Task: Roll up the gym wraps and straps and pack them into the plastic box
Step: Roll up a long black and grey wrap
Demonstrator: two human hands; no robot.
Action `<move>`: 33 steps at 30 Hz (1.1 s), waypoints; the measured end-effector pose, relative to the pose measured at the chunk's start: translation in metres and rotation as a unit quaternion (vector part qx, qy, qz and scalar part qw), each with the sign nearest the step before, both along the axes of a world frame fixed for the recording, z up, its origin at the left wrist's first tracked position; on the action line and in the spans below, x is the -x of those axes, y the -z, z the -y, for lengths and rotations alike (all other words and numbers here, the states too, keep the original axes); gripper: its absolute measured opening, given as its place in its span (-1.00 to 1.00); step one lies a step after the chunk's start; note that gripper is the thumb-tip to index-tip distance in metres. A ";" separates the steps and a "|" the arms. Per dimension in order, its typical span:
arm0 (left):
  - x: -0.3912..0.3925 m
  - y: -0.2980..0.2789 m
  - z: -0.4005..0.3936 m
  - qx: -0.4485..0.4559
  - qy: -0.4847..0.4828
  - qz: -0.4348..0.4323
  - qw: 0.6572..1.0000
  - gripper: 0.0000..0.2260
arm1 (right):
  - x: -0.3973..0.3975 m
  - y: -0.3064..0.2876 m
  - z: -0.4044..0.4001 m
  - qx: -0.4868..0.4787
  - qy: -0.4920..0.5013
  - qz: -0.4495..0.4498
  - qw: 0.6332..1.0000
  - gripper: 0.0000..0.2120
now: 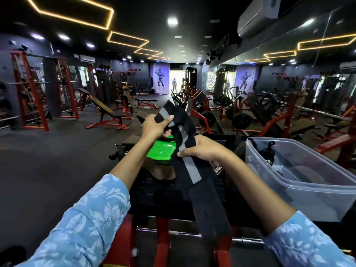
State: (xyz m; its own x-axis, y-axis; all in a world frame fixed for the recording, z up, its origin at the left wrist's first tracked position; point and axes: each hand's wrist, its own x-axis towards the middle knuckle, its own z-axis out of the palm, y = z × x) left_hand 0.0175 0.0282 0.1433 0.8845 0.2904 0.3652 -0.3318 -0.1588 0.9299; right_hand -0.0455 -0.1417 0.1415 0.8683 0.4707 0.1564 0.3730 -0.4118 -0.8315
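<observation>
A long black gym wrap (189,170) with a grey stripe stretches from the upper middle down toward me. My left hand (154,127) grips its upper end, thumb laid over the grey stripe. My right hand (204,149) pinches the wrap lower down, and the loose tail hangs over the black bench pad below. A clear plastic box (327,197) stands at the right, with a black strap (266,151) and other dark wraps inside. The box's green lid (161,151) lies behind my hands.
I am at a black padded bench (154,197) on a red frame (161,239). A mirrored wall runs along the right. Red and black gym machines, benches and weight plates fill the room ahead, with dark floor to the left.
</observation>
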 end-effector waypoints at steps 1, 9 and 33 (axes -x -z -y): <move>0.001 -0.002 -0.003 -0.091 -0.037 0.011 0.995 -0.75 | 0.008 -0.005 0.004 0.040 -0.020 0.005 0.999 -0.81; 0.017 0.004 -0.001 -0.275 0.114 -0.058 0.953 -0.69 | 0.007 -0.023 0.026 0.275 0.194 0.151 0.929 -0.55; -0.028 0.059 0.041 0.005 0.156 -0.090 0.984 -0.76 | -0.106 0.049 0.010 -0.129 0.143 0.102 0.976 -0.83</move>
